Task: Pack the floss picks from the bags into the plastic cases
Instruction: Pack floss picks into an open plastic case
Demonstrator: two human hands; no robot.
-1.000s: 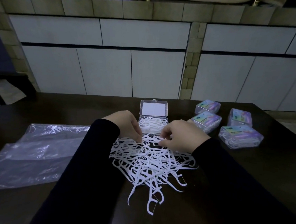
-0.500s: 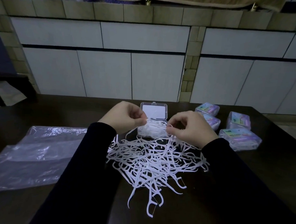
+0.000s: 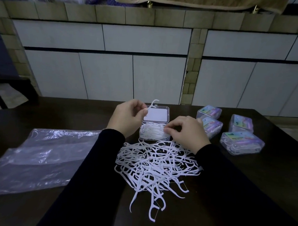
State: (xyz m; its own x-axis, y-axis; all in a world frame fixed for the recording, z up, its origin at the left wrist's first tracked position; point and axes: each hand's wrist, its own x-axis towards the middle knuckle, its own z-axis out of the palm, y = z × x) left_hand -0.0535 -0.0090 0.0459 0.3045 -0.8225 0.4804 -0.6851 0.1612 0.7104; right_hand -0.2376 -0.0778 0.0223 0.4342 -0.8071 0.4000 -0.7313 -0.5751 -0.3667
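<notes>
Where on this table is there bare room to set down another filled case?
Bare table shows right of the floss pile, in front of the four closed cases, and behind the plastic bag. Crowded around the open case, where both hands work.

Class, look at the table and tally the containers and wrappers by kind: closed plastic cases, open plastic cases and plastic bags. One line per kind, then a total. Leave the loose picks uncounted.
Closed clear plastic cases with colourful labels: 4
Open clear plastic case part-filled with white floss picks: 1
Flat clear plastic bag: 1
Total: 6
</notes>
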